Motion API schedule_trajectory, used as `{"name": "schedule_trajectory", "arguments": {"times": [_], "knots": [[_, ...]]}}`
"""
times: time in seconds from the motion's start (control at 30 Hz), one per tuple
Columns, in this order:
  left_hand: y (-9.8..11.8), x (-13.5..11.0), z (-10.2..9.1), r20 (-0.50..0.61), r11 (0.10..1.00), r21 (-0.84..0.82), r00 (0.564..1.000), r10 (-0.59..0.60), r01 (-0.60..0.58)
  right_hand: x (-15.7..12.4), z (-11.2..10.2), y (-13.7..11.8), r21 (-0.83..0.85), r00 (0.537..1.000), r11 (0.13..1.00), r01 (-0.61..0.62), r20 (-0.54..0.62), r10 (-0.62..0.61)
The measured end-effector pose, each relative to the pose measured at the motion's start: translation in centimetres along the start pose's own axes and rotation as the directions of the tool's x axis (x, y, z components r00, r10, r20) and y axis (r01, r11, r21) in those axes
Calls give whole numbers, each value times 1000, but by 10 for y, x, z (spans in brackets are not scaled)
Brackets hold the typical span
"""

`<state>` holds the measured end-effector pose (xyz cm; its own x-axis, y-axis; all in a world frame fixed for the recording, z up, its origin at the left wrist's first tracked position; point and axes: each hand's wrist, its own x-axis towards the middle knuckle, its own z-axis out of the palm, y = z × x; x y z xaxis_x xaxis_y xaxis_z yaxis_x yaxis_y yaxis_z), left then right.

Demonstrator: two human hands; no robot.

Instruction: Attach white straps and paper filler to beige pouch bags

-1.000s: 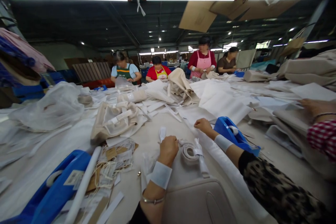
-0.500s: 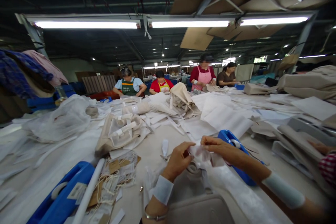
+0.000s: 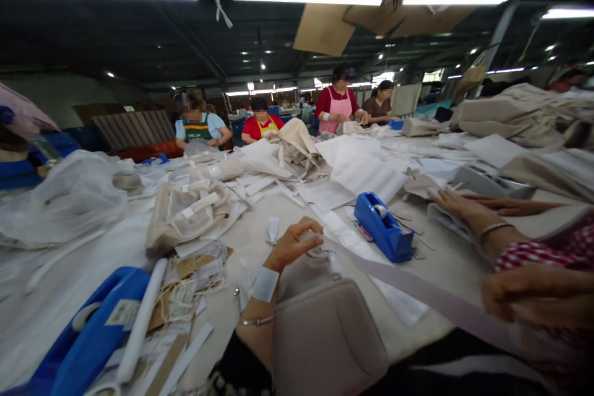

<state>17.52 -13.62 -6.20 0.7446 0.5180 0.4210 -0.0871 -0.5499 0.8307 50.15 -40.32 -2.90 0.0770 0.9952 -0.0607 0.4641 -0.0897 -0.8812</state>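
Note:
My left hand (image 3: pixel 294 244) is closed, thumb against fingers, on one end of a long pale grey strip (image 3: pixel 417 288). It is above a beige bag (image 3: pixel 329 334) with rounded corners, lying in front of me with whitish wrapping near its top. The strip runs down to the right, towards my right hand (image 3: pixel 538 297). That hand is smeared by motion at the right edge, so its grip on the strip is unclear. A blue tape dispenser (image 3: pixel 385 229) stands on the table between and beyond my hands.
At left lie another blue dispenser (image 3: pixel 93 334), a white roll (image 3: pixel 142 322) and corded tags (image 3: pixel 199 278). A beige bag (image 3: pixel 185 216) and white sheets (image 3: pixel 366 167) cover the table farther back. A co-worker's hands (image 3: pixel 473 213) work at right; several people stand across the table.
My right hand has moved away from my left, to the right and nearer me; the strip now stretches out between them. The view has turned right and downward. The co-worker's hands show more.

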Motion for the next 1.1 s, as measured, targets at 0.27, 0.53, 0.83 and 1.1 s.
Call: {"name": "schedule_trajectory", "arguments": {"times": [0.27, 0.53, 0.83, 1.1], "knots": [[11, -2, 2, -41, 981, -136, 988, -146, 139, 119, 114, -71, -110, 968, 963, 245, 76, -238], [-9, 0, -4, -335, 962, -212, 912, -237, 172, 158, 137, -56, 386, 975, 918, 90, 153, -160], [-19, 2, -3, -376, 936, -283, 874, -309, 209, 173, 136, -39, 455, 965, 866, -205, 241, 102], [-20, 4, -1, -400, 947, -212, 862, -311, 243, 171, 125, -37, 426, 984, 897, -118, 174, 47]]}}
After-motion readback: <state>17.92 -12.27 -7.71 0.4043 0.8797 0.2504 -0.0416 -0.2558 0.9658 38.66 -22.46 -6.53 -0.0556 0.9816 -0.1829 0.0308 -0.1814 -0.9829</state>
